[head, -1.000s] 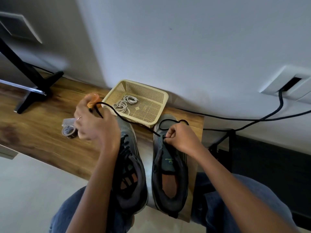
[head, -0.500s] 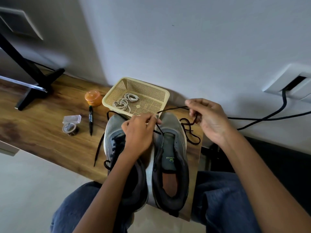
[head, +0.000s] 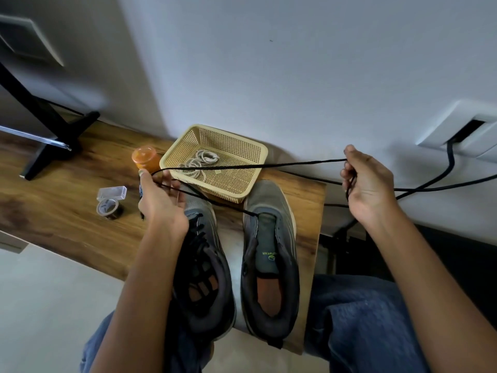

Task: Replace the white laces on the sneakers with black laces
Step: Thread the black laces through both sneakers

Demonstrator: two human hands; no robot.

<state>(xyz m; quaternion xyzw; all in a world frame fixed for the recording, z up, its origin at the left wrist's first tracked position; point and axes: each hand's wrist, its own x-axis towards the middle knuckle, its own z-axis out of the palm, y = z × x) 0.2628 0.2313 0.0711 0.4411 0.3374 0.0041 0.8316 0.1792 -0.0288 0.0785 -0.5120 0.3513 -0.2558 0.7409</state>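
Now, step in hand: the black lace [head: 242, 168] is threaded at the toe end of the right sneaker [head: 270, 254] and, by the look of it, is being evened out before the criss-cross begins.
Left hand: the left hand [head: 161, 200] pinches one run of the lace between thumb and fingers, in front of the basket.
Right hand: the right hand [head: 368, 184] is curled round the other end, held well out to the side, with the spare length hanging through the fist.
Doing it well: probably both halves should come out equal from the lowest eyelets; a steady pull with the sneaker kept flat should stop it sliding on the board.
Left sneaker: the left sneaker [head: 204, 278] already carries black lacing.
White laces: the white laces [head: 199, 164] lie coiled in the yellow basket [head: 258, 157], just behind the toes.
Surface: a wooden tabletop [head: 67, 211] holds an orange cap [head: 145, 157], a tape roll [head: 109, 208] and a small clear box [head: 112, 192].
Room: a pale wall [head: 295, 63], a black stand [head: 51, 141] at left, a wall socket [head: 462, 135] with a black cable [head: 446, 173] at right.
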